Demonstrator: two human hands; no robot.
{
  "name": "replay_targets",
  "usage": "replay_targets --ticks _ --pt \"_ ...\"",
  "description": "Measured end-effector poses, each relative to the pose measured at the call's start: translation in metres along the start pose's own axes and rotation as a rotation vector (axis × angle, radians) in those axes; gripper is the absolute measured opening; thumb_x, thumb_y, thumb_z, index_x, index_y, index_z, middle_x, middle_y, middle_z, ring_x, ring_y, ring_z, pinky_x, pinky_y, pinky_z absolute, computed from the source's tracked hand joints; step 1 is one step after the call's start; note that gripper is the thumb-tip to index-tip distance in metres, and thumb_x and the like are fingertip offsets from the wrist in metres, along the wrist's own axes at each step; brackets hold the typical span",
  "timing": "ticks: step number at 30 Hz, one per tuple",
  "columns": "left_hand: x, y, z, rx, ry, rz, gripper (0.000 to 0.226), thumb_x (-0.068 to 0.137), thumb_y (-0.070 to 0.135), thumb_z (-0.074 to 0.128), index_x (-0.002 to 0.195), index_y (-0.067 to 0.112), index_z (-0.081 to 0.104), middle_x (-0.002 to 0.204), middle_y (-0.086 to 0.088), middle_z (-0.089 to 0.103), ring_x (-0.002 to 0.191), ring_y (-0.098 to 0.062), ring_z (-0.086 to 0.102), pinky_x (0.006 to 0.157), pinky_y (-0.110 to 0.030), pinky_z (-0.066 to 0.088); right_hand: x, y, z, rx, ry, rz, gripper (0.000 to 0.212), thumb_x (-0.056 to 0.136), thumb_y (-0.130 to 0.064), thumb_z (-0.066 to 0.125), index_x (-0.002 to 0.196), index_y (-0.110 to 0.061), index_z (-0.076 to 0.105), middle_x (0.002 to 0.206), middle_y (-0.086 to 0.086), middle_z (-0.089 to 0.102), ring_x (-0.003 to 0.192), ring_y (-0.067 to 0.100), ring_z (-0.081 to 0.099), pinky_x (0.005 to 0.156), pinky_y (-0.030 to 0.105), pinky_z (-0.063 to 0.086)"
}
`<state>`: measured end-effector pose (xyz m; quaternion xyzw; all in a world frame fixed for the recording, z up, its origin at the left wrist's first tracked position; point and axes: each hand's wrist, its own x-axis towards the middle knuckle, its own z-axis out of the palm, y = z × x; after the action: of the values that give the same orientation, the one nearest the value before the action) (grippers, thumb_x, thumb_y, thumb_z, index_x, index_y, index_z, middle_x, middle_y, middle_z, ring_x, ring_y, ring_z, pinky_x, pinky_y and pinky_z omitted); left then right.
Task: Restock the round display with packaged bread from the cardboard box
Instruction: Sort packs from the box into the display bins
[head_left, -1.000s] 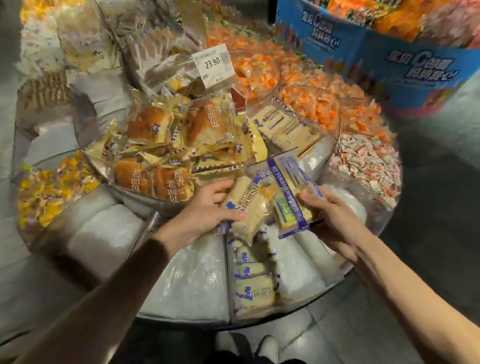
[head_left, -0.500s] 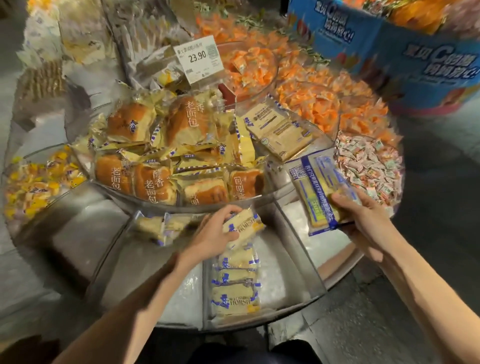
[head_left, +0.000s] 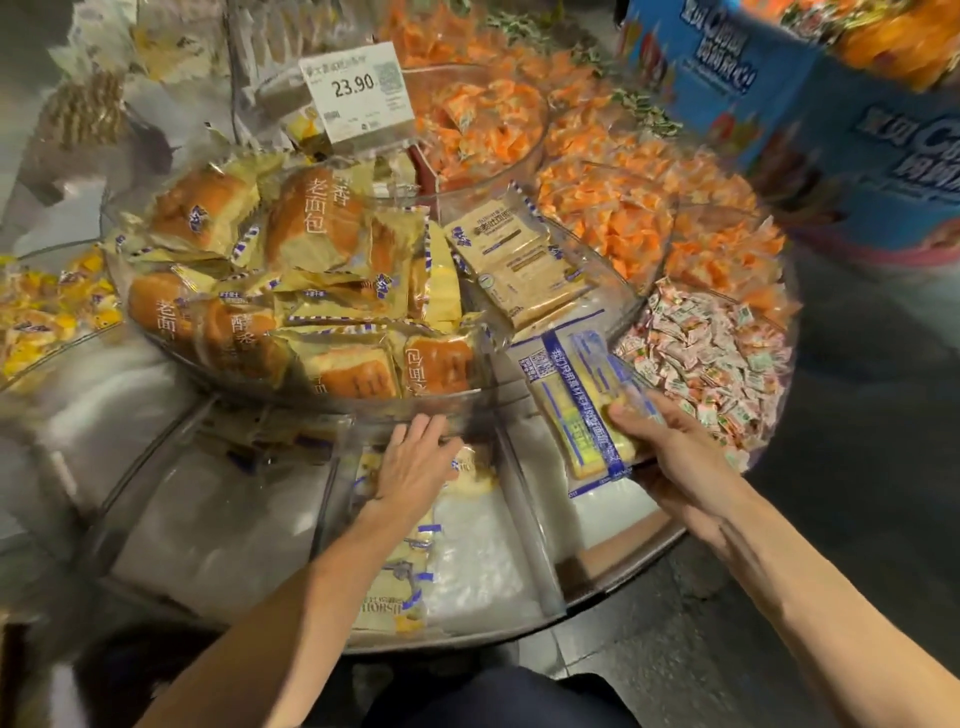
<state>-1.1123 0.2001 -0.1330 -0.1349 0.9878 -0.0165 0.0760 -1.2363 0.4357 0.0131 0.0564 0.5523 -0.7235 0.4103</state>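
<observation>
Here, at nine o'clock, glossy yellow sweets fill a clear wedge. The central clear tub holds crinkled gold-wrapped bread loaves. Below, the left hand lies flat, fingers spread, on a small bread packet in the round display's six-o'clock compartment. At three o'clock, the right hand grips flat rectangular blue-striped packets.

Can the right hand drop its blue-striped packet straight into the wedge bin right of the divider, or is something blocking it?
Probably yes. The right hand holds the blue-striped packet directly above that wedge bin, which looks open-topped and shows bare white lining. The left hand is across the divider.
</observation>
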Motion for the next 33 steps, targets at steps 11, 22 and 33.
replay_targets --ticks 11,22,33 --pt "-0.008 0.000 -0.129 -1.800 -0.517 -0.404 0.088 0.075 0.079 0.035 0.122 0.012 0.068 0.121 -0.015 0.069 0.100 -0.024 0.067 0.074 -0.031 0.056 0.010 0.028 -0.015 -1.275 -0.411 -1.216 0.040 0.094 -0.016 0.054 0.134 -0.012 0.057 0.137 0.002 0.060 0.129 0.010 0.054 0.109 0.024 0.042" --pt "-0.053 -0.021 -0.127 -1.581 -0.293 -0.077 0.047 0.083 0.018 0.071 0.128 0.023 0.059 0.134 -0.003 0.059 0.118 -0.018 0.063 0.100 -0.038 0.052 0.002 0.035 0.004 -0.541 -0.238 -0.223 0.075 0.075 -0.044 0.082 0.137 -0.025 0.045 0.126 0.000 0.067 0.106 0.008 0.068 0.081 0.024 0.057" --pt "-0.029 0.005 -0.110 -1.838 -0.002 -0.412 0.056 0.073 0.019 0.080 0.124 0.022 0.056 0.115 -0.008 0.073 0.101 -0.025 0.072 0.080 -0.039 0.059 0.015 0.016 0.019 -0.368 -0.049 -0.315 0.019 0.089 0.001 0.066 0.105 -0.009 0.062 0.091 0.009 0.074 0.072 0.014 0.071 0.058 0.026 0.058"
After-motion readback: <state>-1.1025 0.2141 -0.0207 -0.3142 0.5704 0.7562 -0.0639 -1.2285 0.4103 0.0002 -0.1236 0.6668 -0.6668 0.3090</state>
